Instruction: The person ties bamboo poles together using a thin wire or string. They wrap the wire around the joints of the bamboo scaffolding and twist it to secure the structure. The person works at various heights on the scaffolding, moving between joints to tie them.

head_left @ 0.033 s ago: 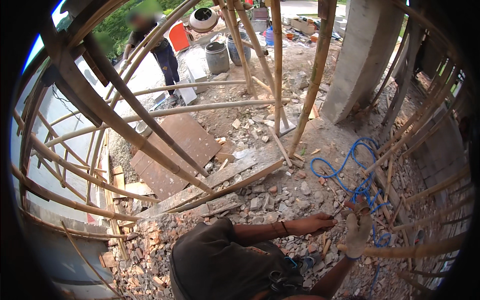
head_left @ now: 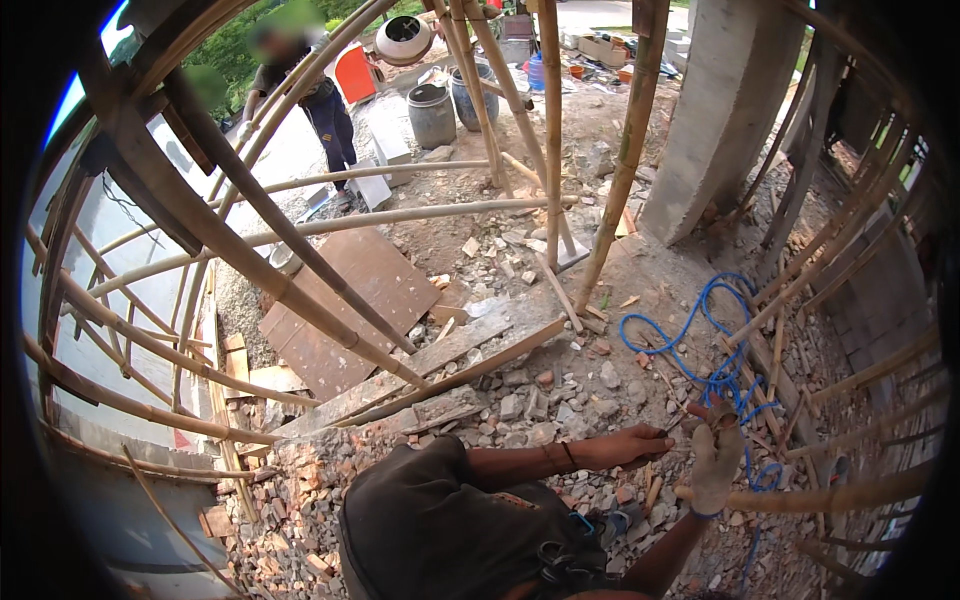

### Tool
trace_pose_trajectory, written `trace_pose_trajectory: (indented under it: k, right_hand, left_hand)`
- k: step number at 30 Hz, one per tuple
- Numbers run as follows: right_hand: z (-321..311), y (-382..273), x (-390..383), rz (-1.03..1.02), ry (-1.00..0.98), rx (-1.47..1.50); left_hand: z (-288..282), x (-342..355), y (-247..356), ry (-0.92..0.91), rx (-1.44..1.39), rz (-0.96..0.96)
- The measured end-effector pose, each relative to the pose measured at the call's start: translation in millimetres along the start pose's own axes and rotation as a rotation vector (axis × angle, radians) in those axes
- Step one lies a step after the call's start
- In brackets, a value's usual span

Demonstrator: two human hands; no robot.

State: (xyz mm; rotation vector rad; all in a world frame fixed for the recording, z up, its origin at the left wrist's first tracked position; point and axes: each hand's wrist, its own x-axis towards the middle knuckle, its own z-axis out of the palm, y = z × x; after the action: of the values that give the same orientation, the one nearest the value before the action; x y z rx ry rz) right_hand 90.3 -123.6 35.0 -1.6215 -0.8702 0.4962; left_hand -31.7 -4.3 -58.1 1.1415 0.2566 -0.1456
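My left hand (head_left: pixel 640 446) is bare, with a dark band at the wrist. Its fingers are closed, and a thin dark rod (head_left: pixel 679 417) sticks out from them toward the other hand. My right hand (head_left: pixel 714 468), in a pale, dirty work glove, is raised just beside it with the fingers curled. What those fingers grip is too small to make out. A tangled blue rope (head_left: pixel 722 372) lies right behind the gloved hand. The cut end of a bamboo pole (head_left: pixel 800 498) reaches close to the right wrist.
Broken brick and stone rubble (head_left: pixel 540 405) covers the ground. Bamboo scaffold poles (head_left: pixel 300 300) cross the left side. A concrete column (head_left: pixel 712 120) stands at the back right. Another person (head_left: pixel 325 110) stands far left near drums (head_left: pixel 433 115) and a concrete mixer (head_left: pixel 404 40). A brown board (head_left: pixel 350 295) lies flat.
Both hands stay in nearly the same place. The gloved fingers and the thin rod have shifted slightly, and more of the rod shows.
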Motion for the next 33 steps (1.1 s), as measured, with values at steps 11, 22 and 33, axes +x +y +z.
trace_pose_trajectory:
  k: [11, 22, 33]
  right_hand:
    - [-9, 25, -9, -0.108, 0.241, 0.213]
    - [-9, 37, -9, -0.131, 0.169, 0.167]
    - [-11, 57, -3, -0.196, 0.162, -0.498]
  left_hand:
    - [-6, -2, 10, 0.055, -0.298, -0.019]
    - [-10, 12, 1, -0.016, -0.260, -0.132]
    - [-1, 13, -1, 0.029, -0.241, -0.107]
